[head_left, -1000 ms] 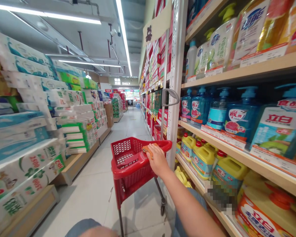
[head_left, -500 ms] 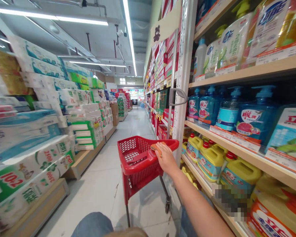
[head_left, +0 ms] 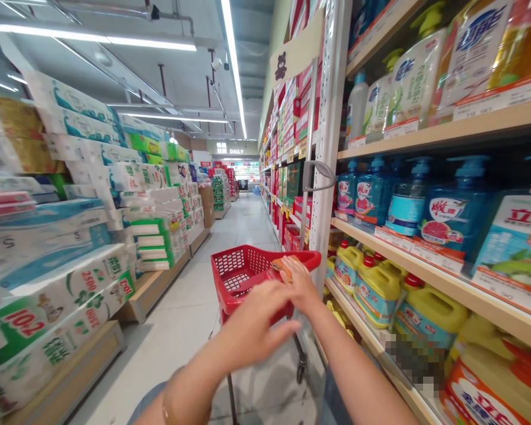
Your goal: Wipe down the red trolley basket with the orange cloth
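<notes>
In the head view a red plastic shopping basket cart (head_left: 233,285) stands ahead of me on thin legs with a caster. My right hand (head_left: 302,285) presses a folded orange cloth (head_left: 279,267) against its top rim. The cloth shows mostly at the left side of that hand. Reaching in from below, my left hand (head_left: 257,321) hovers in front of the cart with its thumb apart from its fingers. Its fingertips are close to the right hand and overlap it in view; whether they touch, I cannot tell. Nothing shows in the left hand.
Shelves at the right hold blue pump bottles (head_left: 451,203), yellow detergent jugs (head_left: 374,292) and clear bottles above. Stacked tissue packs (head_left: 71,289) line the left on low wooden platforms. A grey handle (head_left: 319,176) rises beyond the cart, near the white shelf post (head_left: 327,118).
My left hand has come into view from below and moved up towards the right hand. The right hand stays on the cloth at the cart's rim, and the cart keeps its place.
</notes>
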`<action>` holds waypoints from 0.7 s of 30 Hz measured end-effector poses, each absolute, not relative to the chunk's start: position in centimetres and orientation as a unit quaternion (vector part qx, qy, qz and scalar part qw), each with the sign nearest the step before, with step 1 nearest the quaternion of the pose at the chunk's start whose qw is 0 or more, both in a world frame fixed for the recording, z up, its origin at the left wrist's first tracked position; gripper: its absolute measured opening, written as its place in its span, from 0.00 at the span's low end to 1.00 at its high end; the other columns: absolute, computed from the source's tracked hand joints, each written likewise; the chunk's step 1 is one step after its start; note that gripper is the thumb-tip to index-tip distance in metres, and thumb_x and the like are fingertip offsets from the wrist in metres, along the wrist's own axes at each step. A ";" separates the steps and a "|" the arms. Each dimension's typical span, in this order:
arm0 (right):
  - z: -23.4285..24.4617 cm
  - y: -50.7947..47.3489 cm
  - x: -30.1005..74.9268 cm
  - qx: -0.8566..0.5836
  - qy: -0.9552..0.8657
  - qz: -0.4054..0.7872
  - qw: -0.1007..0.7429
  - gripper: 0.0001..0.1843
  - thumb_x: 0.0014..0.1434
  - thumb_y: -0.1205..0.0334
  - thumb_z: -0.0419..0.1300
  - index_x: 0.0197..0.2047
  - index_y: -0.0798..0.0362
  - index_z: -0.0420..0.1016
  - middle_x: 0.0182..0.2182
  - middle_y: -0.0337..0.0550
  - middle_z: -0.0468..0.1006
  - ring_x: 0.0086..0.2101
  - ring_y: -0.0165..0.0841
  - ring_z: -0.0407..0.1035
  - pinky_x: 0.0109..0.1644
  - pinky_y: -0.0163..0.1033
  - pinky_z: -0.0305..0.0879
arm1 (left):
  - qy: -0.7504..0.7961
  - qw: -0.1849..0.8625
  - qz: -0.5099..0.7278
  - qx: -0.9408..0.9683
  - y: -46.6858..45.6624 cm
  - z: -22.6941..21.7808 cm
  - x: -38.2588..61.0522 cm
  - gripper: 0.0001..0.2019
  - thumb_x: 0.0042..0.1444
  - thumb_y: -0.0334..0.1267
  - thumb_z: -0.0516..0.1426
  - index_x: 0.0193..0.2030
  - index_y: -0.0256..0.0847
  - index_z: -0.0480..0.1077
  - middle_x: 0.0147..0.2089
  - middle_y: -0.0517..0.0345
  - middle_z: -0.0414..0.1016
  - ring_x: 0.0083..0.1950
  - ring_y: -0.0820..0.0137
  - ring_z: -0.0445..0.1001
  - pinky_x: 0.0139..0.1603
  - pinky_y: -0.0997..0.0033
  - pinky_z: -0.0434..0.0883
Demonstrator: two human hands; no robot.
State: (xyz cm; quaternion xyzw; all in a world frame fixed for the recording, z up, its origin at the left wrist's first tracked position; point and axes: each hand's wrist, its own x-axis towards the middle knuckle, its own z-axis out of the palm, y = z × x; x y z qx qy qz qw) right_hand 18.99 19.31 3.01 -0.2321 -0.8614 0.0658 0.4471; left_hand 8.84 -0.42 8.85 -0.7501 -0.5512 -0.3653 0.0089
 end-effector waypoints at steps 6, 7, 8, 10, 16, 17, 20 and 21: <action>3.7 18.6 18.2 -0.273 -0.851 0.068 0.443 0.22 0.65 0.60 0.47 0.59 0.56 0.67 0.58 0.51 0.68 0.59 0.40 0.59 0.64 0.53 0.51 | -0.684 0.006 -0.223 -0.694 2.1 6.8 0.7 0.22 0.57 0.57 0.50 0.42 0.40 0.71 0.43 0.50 0.75 0.45 0.62 0.71 0.47 0.62 0.66; 3.8 18.1 17.8 -0.274 -0.852 0.070 0.441 0.22 0.65 0.60 0.48 0.59 0.57 0.67 0.57 0.51 0.68 0.59 0.40 0.59 0.64 0.53 0.51 | -0.681 0.003 -0.222 -0.698 2.3 6.1 0.4 0.22 0.58 0.57 0.48 0.39 0.40 0.71 0.40 0.51 0.74 0.42 0.64 0.71 0.45 0.64 0.66; 3.8 17.4 17.5 -0.270 -0.854 0.072 0.439 0.22 0.65 0.61 0.48 0.59 0.58 0.67 0.57 0.52 0.68 0.59 0.40 0.59 0.64 0.52 0.51 | -0.678 0.010 -0.228 -0.698 2.6 5.5 0.4 0.22 0.59 0.57 0.47 0.38 0.40 0.70 0.39 0.52 0.74 0.41 0.64 0.71 0.44 0.65 0.66; 3.9 15.8 16.9 -0.245 -0.864 0.075 0.433 0.22 0.65 0.60 0.49 0.59 0.57 0.66 0.58 0.51 0.68 0.59 0.39 0.58 0.65 0.52 0.50 | -0.677 0.039 -0.250 -0.691 3.2 4.6 1.3 0.22 0.59 0.57 0.48 0.38 0.40 0.70 0.39 0.51 0.74 0.42 0.64 0.70 0.45 0.65 0.65; 4.0 15.1 18.1 -0.177 -0.888 0.101 0.413 0.21 0.65 0.59 0.49 0.60 0.52 0.65 0.58 0.46 0.67 0.60 0.35 0.58 0.65 0.49 0.51 | -0.645 0.028 -0.290 -0.707 4.7 3.9 2.4 0.19 0.58 0.54 0.50 0.38 0.39 0.69 0.39 0.52 0.73 0.42 0.64 0.70 0.45 0.64 0.65; 4.0 15.8 18.5 -0.182 -0.885 0.109 0.415 0.21 0.65 0.58 0.49 0.60 0.51 0.65 0.58 0.45 0.68 0.59 0.35 0.58 0.65 0.49 0.51 | -0.632 0.013 -0.298 -0.716 4.9 3.7 2.1 0.19 0.59 0.54 0.49 0.40 0.39 0.69 0.40 0.52 0.73 0.43 0.64 0.69 0.46 0.64 0.65; 4.0 17.7 19.3 -0.225 -0.864 0.123 0.434 0.21 0.66 0.59 0.47 0.59 0.53 0.66 0.58 0.47 0.68 0.59 0.36 0.59 0.64 0.49 0.52 | -0.616 -0.005 -0.311 -0.724 5.5 3.1 1.7 0.19 0.60 0.53 0.48 0.46 0.40 0.67 0.45 0.52 0.71 0.47 0.64 0.68 0.50 0.62 0.65; 3.9 17.9 19.3 -0.240 -0.857 0.122 0.439 0.21 0.66 0.59 0.47 0.59 0.54 0.67 0.58 0.48 0.68 0.59 0.36 0.59 0.64 0.50 0.52 | -0.622 0.000 -0.309 -0.720 5.9 2.8 1.9 0.19 0.60 0.53 0.47 0.46 0.40 0.66 0.45 0.52 0.71 0.46 0.64 0.67 0.50 0.61 0.65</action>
